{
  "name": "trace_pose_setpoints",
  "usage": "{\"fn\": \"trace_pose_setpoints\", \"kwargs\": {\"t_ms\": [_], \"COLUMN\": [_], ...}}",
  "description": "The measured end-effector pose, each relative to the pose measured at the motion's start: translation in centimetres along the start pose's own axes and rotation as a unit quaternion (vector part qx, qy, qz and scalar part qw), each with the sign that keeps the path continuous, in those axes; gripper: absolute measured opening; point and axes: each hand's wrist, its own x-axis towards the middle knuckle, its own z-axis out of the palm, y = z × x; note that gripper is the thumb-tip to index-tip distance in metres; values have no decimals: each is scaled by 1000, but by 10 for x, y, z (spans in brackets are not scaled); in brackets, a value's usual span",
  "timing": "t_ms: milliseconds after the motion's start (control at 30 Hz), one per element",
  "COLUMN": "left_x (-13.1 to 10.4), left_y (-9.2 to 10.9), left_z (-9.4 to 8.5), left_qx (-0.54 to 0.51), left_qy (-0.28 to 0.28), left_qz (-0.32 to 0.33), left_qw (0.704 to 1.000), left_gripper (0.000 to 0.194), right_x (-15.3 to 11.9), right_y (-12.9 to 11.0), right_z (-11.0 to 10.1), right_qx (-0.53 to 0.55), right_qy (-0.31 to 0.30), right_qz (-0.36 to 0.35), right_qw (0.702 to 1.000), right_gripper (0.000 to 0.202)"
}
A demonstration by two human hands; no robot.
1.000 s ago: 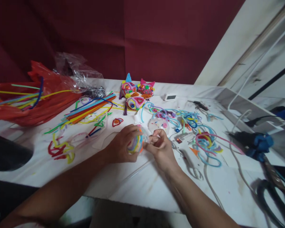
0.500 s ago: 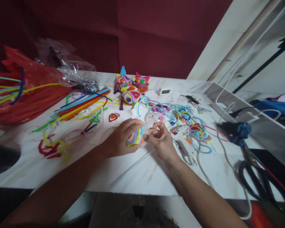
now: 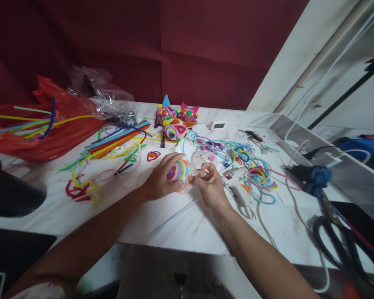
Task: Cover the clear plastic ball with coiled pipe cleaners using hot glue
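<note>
My left hand [image 3: 160, 178] is wrapped round a ball-shaped ornament [image 3: 182, 172] covered in rows of coloured fuzzy pipe cleaner, with clear plastic showing on its right side. At that side my right hand [image 3: 210, 187] has its fingers pinched together; whatever is between them is too small to make out. Just behind the hands sits a round, clear piece [image 3: 203, 157] with coloured dots. A small red and orange pipe-cleaner eye shape [image 3: 153, 156] lies left of the ornament. Close to my right hand rests a white glue gun [image 3: 240, 195].
Three decorated ornaments [image 3: 176, 120] stand at the back beside a small white display [image 3: 217, 125]. Pipe cleaners [image 3: 118, 141] and a red bag [image 3: 65, 139] lie left, near a black mug [image 3: 15, 189]. Tangled pipe cleaners [image 3: 262, 174], cables and black-handled scissors [image 3: 333, 236] are right. A clear stick [image 3: 173, 216] lies in front.
The view has shifted slightly left, bringing more of the black mug into sight. Both hands stay at the ornament, and its coloured face is turned slightly more into view.
</note>
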Motion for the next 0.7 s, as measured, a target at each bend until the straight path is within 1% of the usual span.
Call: {"fn": "trace_pose_setpoints", "kwargs": {"t_ms": [133, 267, 367, 500, 700], "left_x": [6, 12, 17, 21, 22], "left_y": [6, 9, 7, 2, 2], "left_z": [2, 2, 0, -2, -4], "left_qx": [22, 45, 44, 45, 35], "left_qy": [-6, -18, -34, -30, -46], "left_qz": [-42, -86, -66, -33, -38], "left_qw": [999, 995, 996, 998, 998], "left_gripper": [66, 62, 58, 55, 56], "right_x": [0, 2, 3, 3, 2], "right_y": [0, 0, 0, -1, -4], "right_z": [2, 2, 1, -1, -2], "right_qx": [10, 18, 22, 23, 19], "right_qy": [0, 3, 6, 1, -13], "right_qz": [-5, -5, -4, 4, 23], "right_qw": [1000, 1000, 1000, 1000, 999], "right_gripper": [67, 67, 68, 69, 70]}}
